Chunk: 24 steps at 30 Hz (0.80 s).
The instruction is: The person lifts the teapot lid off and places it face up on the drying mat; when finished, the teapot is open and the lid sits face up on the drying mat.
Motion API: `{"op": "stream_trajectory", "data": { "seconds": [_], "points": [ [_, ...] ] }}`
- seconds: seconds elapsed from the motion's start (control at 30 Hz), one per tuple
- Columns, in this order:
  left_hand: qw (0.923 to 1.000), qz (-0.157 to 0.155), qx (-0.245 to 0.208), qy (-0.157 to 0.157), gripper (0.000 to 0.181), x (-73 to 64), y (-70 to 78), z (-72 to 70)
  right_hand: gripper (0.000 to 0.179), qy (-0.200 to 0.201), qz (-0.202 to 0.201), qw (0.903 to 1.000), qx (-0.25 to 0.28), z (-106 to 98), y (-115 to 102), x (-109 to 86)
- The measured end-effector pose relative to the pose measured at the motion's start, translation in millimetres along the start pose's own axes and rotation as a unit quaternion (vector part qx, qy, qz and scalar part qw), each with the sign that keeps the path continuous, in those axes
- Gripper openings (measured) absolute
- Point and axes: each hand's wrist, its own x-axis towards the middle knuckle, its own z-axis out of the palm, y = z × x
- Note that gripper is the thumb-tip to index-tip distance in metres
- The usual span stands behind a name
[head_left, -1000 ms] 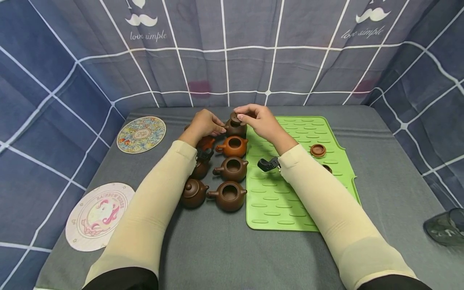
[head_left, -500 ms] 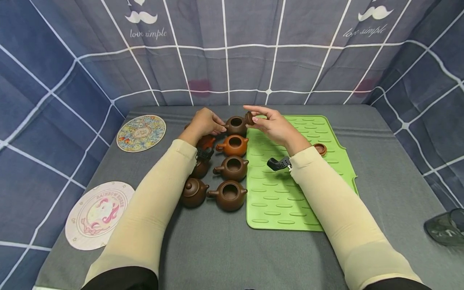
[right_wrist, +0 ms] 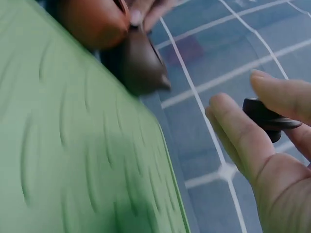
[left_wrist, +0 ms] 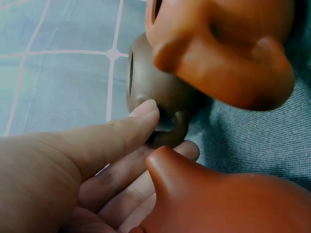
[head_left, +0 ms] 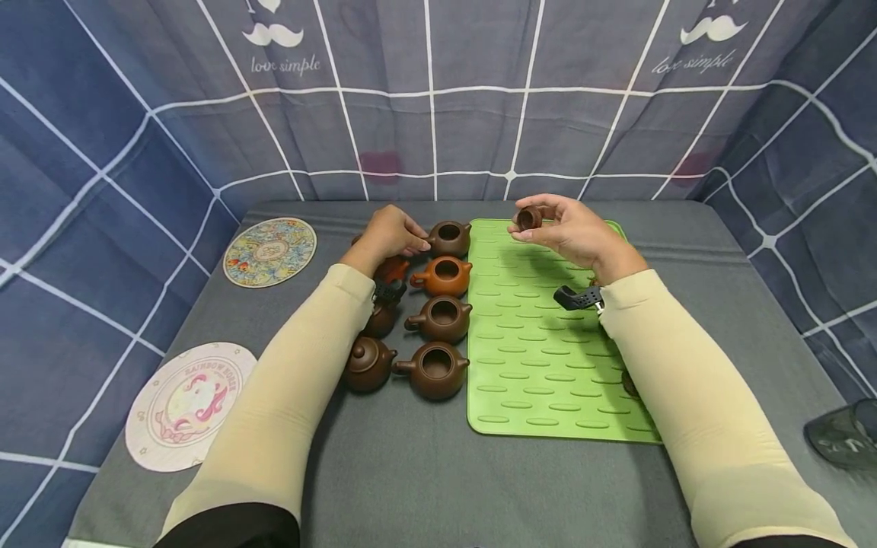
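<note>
The left hand (head_left: 393, 236) pinches a dark teapot (head_left: 451, 240) by the handle (left_wrist: 182, 127), probably to steady it; the right hand (head_left: 574, 233) pinches a lid (head_left: 528, 219), green mat (head_left: 510, 327) below its fingers.

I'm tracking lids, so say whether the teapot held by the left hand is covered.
No, the brown teapot that the left hand pinches shows an open mouth in the head view.

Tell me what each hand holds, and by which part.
Left hand: the farthest lidless brown teapot, by its handle. Right hand: a small brown lid, apparently by its edge.
</note>
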Motion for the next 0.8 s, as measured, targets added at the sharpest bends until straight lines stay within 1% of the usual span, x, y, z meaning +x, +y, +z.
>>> {"op": "stream_trajectory", "data": {
  "seconds": [0.2, 0.27, 0.33, 0.37, 0.43, 0.47, 0.53, 0.67, 0.8],
  "points": [
    [1.0, -0.001, 0.006, 0.002, 0.019, 0.0, 0.4, 0.8, 0.049, 0.029, 0.016, 0.9989, -0.032, -34, -4, -14.4],
    [1.0, -0.001, 0.004, 0.0, 0.019, -1.1, 1.6, 0.6, 0.048, 0.042, 0.028, 0.9955, -0.081, -46, -5, -18.8],
    [1.0, -0.001, 0.001, -0.001, 0.019, -1.8, 2.3, 0.6, 0.049, 0.059, 0.042, 0.9864, -0.148, -57, -5, -23.4],
    [1.0, 0.0, -0.001, -0.001, 0.019, -2.2, 2.6, 0.6, 0.051, 0.069, 0.051, 0.9793, -0.183, -62, -5, -26.0],
    [1.0, 0.0, -0.003, -0.002, 0.019, -2.3, 2.7, 0.6, 0.056, 0.086, 0.071, 0.9613, -0.252, -71, -4, -30.6],
    [1.0, 0.001, -0.003, -0.001, 0.019, -2.2, 2.4, 0.7, 0.057, 0.093, 0.077, 0.9544, -0.273, -75, -2, -32.4],
    [1.0, 0.002, -0.002, -0.001, 0.018, -1.8, 2.0, 0.8, 0.055, 0.1, 0.087, 0.9457, -0.297, -82, 2, -35.9],
    [1.0, 0.002, 0.0, -0.001, 0.019, -1.4, 1.6, 0.5, 0.055, 0.103, 0.095, 0.9349, -0.326, -94, 9, -39.8],
    [1.0, 0.002, -0.002, -0.002, 0.019, -0.8, 0.8, 0.8, 0.057, 0.103, 0.103, 0.9256, -0.349, -100, 12, -42.5]
  ]
}}
